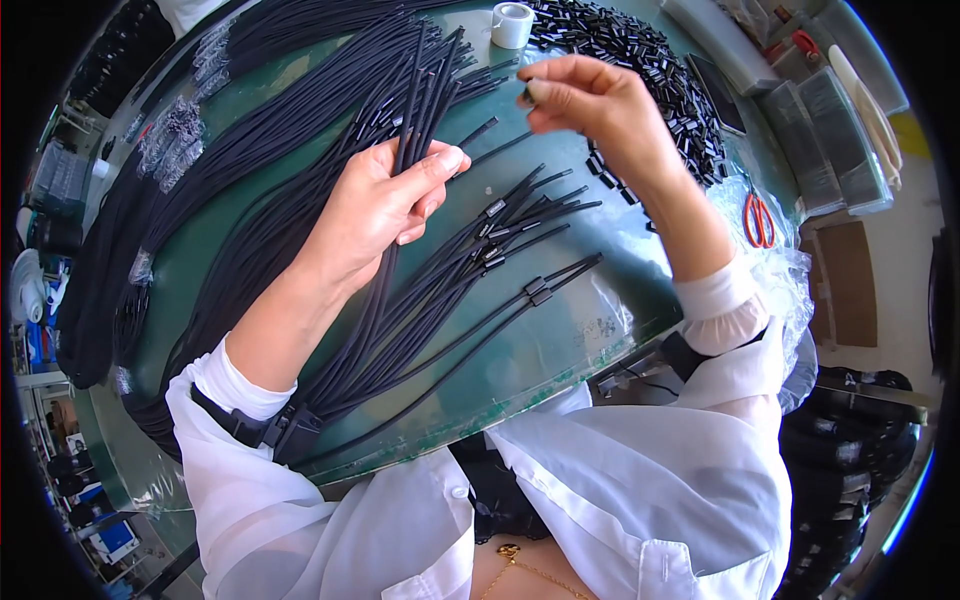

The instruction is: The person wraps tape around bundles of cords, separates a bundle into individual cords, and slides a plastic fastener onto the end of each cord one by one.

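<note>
My left hand (370, 210) is closed around several black cords (412, 112), whose ends stand up above the fist. To its right my right hand (600, 105) is raised over the table, thumb and index finger pinched on a small dark piece (527, 96), mostly hidden by the fingertips. Below the hands lie more black cords (400, 335) with short black rectangular sleeves (538, 291) near their ends. Behind the right hand spreads a pile of similar loose black sleeves (640, 45).
Long bundles of black cord (250, 130), partly wrapped in clear plastic, cover the left of the green table (560, 350). A white tape roll (512, 25) stands at the back. Red-handled scissors (758, 221) lie on crumpled plastic at right, near clear plastic boxes (840, 140).
</note>
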`<state>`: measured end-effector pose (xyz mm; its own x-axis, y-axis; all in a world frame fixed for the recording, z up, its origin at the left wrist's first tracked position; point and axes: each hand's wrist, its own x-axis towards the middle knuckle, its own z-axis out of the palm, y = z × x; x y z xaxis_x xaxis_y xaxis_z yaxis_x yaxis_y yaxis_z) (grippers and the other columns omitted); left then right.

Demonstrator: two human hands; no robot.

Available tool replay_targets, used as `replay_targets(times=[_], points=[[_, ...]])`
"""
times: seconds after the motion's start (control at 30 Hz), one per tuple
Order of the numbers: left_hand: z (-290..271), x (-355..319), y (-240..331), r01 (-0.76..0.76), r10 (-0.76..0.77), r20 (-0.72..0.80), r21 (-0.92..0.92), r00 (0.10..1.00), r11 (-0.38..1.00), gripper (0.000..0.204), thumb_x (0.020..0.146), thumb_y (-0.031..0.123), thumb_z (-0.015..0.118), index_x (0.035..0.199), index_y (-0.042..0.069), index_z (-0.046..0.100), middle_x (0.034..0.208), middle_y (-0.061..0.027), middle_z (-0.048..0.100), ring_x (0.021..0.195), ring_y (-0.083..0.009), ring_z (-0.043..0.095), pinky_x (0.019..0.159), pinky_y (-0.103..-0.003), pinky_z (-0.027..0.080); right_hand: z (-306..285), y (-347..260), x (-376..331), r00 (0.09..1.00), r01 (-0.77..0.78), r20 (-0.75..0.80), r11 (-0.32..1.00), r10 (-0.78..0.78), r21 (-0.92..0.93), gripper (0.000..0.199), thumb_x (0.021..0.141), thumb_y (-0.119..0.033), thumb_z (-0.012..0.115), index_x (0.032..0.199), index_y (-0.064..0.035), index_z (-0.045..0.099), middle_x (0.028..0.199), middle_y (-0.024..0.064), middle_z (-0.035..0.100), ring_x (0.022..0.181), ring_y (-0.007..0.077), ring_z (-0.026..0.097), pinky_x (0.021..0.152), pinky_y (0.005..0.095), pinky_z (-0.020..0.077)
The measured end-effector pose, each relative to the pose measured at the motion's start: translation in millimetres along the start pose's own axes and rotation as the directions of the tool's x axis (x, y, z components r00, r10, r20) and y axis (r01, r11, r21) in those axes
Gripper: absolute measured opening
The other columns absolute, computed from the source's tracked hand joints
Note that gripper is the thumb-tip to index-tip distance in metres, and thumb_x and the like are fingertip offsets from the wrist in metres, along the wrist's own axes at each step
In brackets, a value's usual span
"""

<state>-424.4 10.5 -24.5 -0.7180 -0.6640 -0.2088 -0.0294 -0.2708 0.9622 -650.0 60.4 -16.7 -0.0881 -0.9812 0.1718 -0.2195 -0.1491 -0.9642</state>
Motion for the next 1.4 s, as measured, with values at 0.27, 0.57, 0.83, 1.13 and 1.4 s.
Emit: replay_targets(times=[0.27,0.57,0.83,1.13,1.4], points=[[6,-4,-4,-0.116,0.121,-0.026,0.138,0.992,0.984,0.019,0.09,0.021,0.057,0.092,0.002,0.058,0.058,0.0056,0.042,0.048,0.0003,0.035,0.041,-0.017,0.026,18,-13,-26,0.993,-0.105,-0.029,0.957,0.117,0.27,0.018,0.085,-0.013,0.063,0.095,0.0006,0.059,0.086,0.0097,0.064,0.076,0.0146,0.064,0.073,0.0264,0.0532],[7,-11,-1,-0.189,0.192,-0.001,0.171,0.981,0.967,0.015,0.088,0.019,0.059,0.085,0.004,0.058,0.059,0.0061,0.045,0.052,-0.0005,0.039,0.045,-0.017,0.03,24,-14,-34,0.996,-0.072,-0.033,0.972,0.081,0.225,0.016,0.085,-0.012,0.063,0.094,0.0002,0.058,0.084,0.0068,0.062,0.073,0.013,0.063,0.069,0.024,0.0517],[6,-11,-4,-0.173,0.172,0.023,0.198,0.985,0.965,0.019,0.09,0.021,0.055,0.089,0.003,0.058,0.055,0.0071,0.039,0.047,0.0001,0.033,0.042,-0.017,0.024,31,-18,-42,0.992,0.073,-0.094,0.995,-0.079,-0.066,0.014,0.084,-0.01,0.063,0.091,0.0011,0.059,0.082,0.0056,0.063,0.07,0.011,0.062,0.067,0.0224,0.0506],[16,-18,5,-0.117,0.115,0.024,0.129,0.993,0.985,0.021,0.092,0.024,0.054,0.085,0.004,0.056,0.055,0.0056,0.041,0.046,-0.0009,0.033,0.04,-0.018,0.025,42,-17,-43,0.994,-0.072,0.093,0.983,0.056,0.171,0.014,0.084,-0.01,0.064,0.092,0.0014,0.061,0.079,0.0046,0.065,0.07,0.0079,0.06,0.066,0.0207,0.0493],[-7,-11,8,-0.01,-0.05,0.196,0.294,0.979,0.956,0.029,0.091,0.033,0.054,0.083,0.005,0.058,0.059,0.0034,0.048,0.049,-0.0028,0.042,0.043,-0.017,0.032,33,-22,-50,0.983,-0.11,0.156,0.992,0.099,0.063,0.016,0.086,-0.012,0.061,0.095,0.0014,0.065,0.081,0.0046,0.066,0.071,0.0069,0.059,0.066,0.0194,0.0479]])
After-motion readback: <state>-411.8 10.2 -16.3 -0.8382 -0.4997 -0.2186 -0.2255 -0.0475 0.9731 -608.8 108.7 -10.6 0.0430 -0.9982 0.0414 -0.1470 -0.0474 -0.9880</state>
